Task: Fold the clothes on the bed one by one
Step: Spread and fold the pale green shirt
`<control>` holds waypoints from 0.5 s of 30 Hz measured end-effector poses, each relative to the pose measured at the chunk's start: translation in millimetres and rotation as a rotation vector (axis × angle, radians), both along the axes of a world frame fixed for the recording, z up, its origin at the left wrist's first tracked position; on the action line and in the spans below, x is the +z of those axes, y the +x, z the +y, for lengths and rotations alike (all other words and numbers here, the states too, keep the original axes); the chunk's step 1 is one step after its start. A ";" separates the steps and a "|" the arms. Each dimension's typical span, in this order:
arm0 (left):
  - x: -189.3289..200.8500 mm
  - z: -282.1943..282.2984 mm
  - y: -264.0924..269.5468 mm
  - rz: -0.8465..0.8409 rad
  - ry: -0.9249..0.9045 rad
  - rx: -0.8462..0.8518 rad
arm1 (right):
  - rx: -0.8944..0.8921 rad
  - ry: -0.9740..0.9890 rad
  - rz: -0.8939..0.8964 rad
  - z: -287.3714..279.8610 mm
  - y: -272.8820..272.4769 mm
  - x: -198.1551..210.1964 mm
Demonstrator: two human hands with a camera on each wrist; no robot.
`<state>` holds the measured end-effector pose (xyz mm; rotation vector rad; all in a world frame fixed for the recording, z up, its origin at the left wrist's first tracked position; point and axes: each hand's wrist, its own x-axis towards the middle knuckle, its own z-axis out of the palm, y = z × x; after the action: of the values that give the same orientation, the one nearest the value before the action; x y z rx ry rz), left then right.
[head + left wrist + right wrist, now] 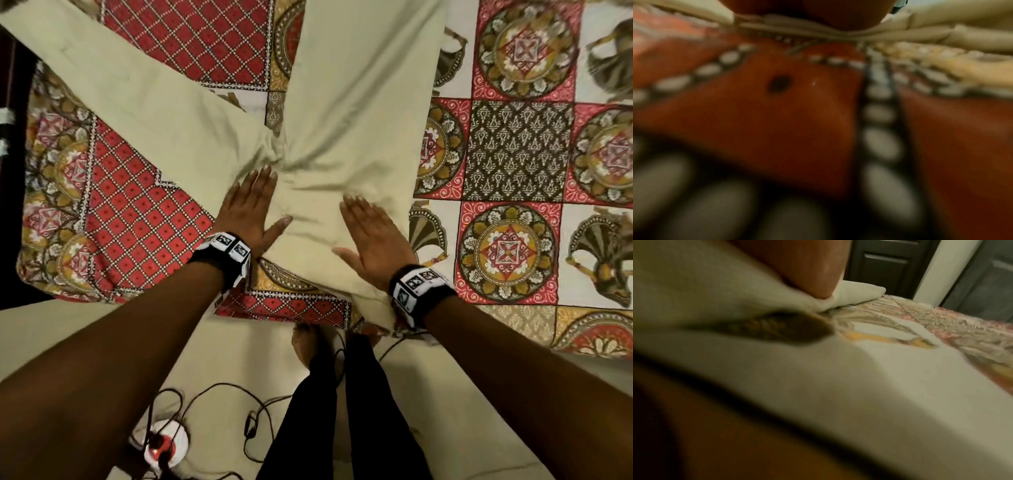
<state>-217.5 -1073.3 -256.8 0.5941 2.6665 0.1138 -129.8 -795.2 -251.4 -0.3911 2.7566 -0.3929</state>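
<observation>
A pale cream pair of trousers [346,113] lies spread on the patterned bedsheet [520,154], its two legs splayed toward the far left and far middle. My left hand [250,209] lies flat on the cloth near the crotch, fingers straight. My right hand [373,236] presses flat on the waist part beside it. In the left wrist view the palm [812,14] rests on cream fabric [941,24] above the blurred red sheet. The right wrist view shows the hand [812,269] on the cream cloth [859,386].
The bed's near edge [284,315] runs across the lower middle, with beige floor [222,359] below. A white power strip [161,445] with black cables lies on the floor by my legs [329,411]. A dark door [885,266] stands beyond the bed.
</observation>
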 end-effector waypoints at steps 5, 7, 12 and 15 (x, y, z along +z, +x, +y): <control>1.4 -0.3 5.3 0.030 -0.005 0.137 | -0.271 0.016 0.004 15.9 22.8 -3.3; 6.8 4.8 6.4 -0.006 0.001 0.215 | -0.329 0.020 -0.027 13.4 23.5 0.6; 33.3 36.6 -7.5 0.078 0.165 0.052 | -0.259 -0.203 0.030 19.4 -24.9 20.9; 30.6 65.9 -44.7 0.016 0.179 -0.192 | -0.041 -0.236 0.113 13.7 -86.2 18.2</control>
<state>-262.2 -1007.4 -226.3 0.9073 2.6158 0.2951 -215.9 -781.5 -233.3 -0.4267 2.8386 -0.7324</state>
